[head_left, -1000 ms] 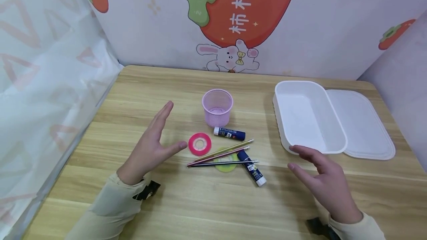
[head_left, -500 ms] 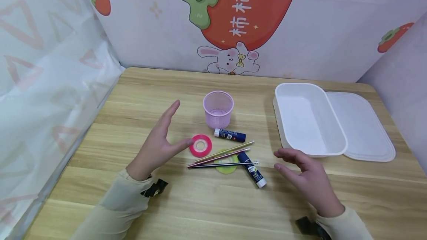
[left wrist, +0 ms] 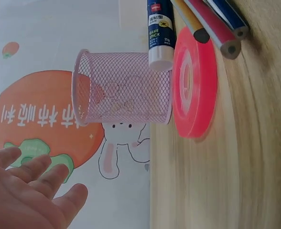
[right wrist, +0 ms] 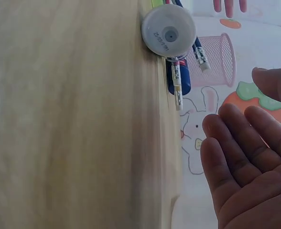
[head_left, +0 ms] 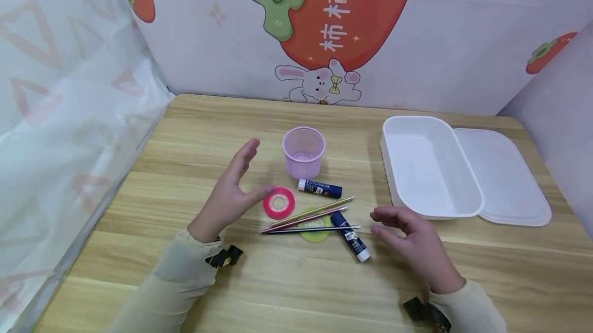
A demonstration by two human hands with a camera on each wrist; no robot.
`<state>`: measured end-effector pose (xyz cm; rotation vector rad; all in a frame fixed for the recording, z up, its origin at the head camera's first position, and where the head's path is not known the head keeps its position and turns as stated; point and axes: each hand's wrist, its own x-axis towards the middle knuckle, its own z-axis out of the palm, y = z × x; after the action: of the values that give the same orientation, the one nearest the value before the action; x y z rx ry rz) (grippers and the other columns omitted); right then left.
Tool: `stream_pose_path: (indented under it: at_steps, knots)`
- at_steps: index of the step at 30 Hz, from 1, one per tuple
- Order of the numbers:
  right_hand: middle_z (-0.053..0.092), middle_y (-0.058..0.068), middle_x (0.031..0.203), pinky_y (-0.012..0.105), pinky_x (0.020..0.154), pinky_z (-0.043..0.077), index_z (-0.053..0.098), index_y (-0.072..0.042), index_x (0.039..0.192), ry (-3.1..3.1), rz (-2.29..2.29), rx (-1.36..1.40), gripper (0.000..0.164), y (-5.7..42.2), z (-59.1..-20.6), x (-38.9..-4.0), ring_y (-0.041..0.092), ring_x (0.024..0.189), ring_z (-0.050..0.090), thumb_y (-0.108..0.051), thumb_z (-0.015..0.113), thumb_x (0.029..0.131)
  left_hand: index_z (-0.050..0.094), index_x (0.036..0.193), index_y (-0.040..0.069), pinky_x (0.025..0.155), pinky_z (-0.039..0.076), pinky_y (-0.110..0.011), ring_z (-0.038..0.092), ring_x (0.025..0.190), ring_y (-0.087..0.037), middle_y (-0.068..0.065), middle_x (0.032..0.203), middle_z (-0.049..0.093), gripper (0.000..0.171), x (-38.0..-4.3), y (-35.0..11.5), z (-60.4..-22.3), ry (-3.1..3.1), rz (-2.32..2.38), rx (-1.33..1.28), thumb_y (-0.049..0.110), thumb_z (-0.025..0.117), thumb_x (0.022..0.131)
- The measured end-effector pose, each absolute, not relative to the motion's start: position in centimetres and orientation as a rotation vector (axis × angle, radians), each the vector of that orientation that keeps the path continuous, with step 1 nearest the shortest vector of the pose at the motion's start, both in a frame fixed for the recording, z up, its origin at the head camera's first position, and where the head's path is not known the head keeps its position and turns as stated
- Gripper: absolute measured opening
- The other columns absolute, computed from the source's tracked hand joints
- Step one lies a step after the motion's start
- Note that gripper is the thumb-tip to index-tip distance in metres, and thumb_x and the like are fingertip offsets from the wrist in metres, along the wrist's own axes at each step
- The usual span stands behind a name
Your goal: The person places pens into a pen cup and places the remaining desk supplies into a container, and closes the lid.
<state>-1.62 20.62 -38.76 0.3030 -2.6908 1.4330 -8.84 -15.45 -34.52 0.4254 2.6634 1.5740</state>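
My left hand (head_left: 229, 196) hovers left of the pink tape roll (head_left: 279, 203), thumb spread from the fingers and holding nothing. Over the table's right part, my right hand (head_left: 414, 243) hangs with its fingers loosely bent, nothing in it. Between the hands lie three pencils, a gold pencil (head_left: 319, 208), a red pencil (head_left: 303, 220) and a dark pencil (head_left: 296, 230). They lie over a yellow-green tape roll (head_left: 315, 237), partly hidden. One glue stick (head_left: 350, 238) lies by the pencils' eraser ends. Another glue stick (head_left: 319, 188) lies before the purple mesh pen holder (head_left: 303, 160), which stands upright.
At the right stands a white plastic box (head_left: 391, 168) without a cover on it. Its flat white lid (head_left: 514, 178) lies beside it, partly under the box. A printed cloth (head_left: 208, 45) hangs behind the wooden table (head_left: 278, 292).
Both hands have moved inward, the left one to the right and the right one to the left. The objects on the table have stayed in place.
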Motion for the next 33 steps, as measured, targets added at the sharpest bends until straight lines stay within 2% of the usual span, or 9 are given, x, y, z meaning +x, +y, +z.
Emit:
stream_pose_path:
  at_steps: [14,21,33]
  knots:
    - [0.074,0.003,0.107,0.023,0.084,0.056,0.072,-0.007,0.111,-2.712,1.504,0.323,0.027,20.0,-39.0,-2.0,0.013,0.094,0.069,-0.01,0.08,0.086,0.028,0.158,0.015,0.121,0.025,-0.044,0.029,0.149,-0.018,0.0,0.162,0.032,0.086,-10.0,-13.8,-34.9,2.483,1.794,0.454,0.018,0.078,0.089]
    - [0.074,0.001,0.106,0.028,0.083,0.057,0.072,-0.009,0.111,-2.775,1.526,0.298,0.026,19.9,-38.9,-2.1,0.014,0.095,0.069,-0.012,0.079,0.087,0.031,0.157,0.015,0.12,0.026,-0.041,0.029,0.148,-0.017,0.0,0.161,0.033,0.085,-10.5,-12.9,-35.2,2.439,1.823,0.416,0.022,0.079,0.088]
    - [0.074,0.004,0.107,0.024,0.079,0.057,0.071,-0.007,0.112,-2.78,1.624,0.325,0.025,19.8,-39.4,-2.4,0.013,0.093,0.07,-0.008,0.078,0.087,0.03,0.158,0.016,0.12,0.027,-0.04,0.03,0.148,-0.017,0.003,0.162,0.032,0.083,-11.4,-11.3,-35.3,2.358,1.803,0.186,0.025,0.077,0.09]
